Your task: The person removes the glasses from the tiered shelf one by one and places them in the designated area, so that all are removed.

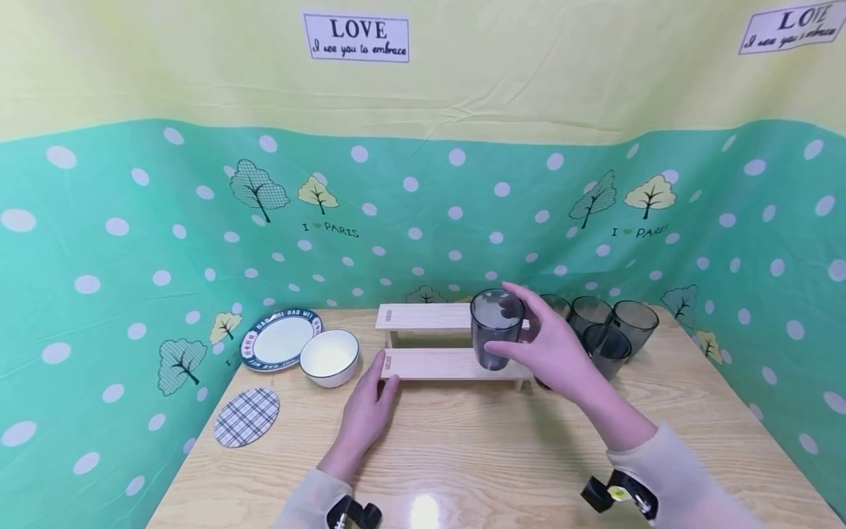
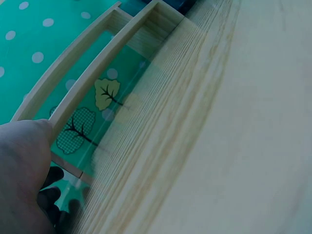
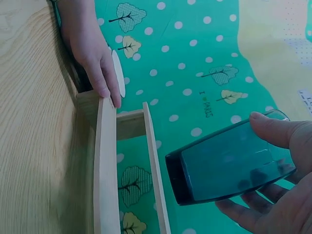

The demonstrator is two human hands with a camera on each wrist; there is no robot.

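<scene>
A two-step wooden rack (image 1: 423,364) stands near the back of the table. My left hand (image 1: 366,411) grips the left end of its lower step, thumb at the front edge; in the left wrist view the thumb (image 2: 29,136) lies against the wood. In my right hand (image 1: 562,356) is a dark, see-through drinking glass (image 1: 487,339), held by its sides between thumb and fingers. It is upright, mouth up, and overlaps the right part of the rack in the head view. The right wrist view shows the glass (image 3: 224,165) apart from the rack's boards (image 3: 106,165).
Several more dark glasses (image 1: 637,327) stand close together right of the rack, partly behind my right hand. To the left are a blue-rimmed plate (image 1: 248,347), a white bowl (image 1: 330,378) and a checked round coaster (image 1: 247,417). Patterned cloth (image 1: 456,213) encloses the table (image 1: 463,455).
</scene>
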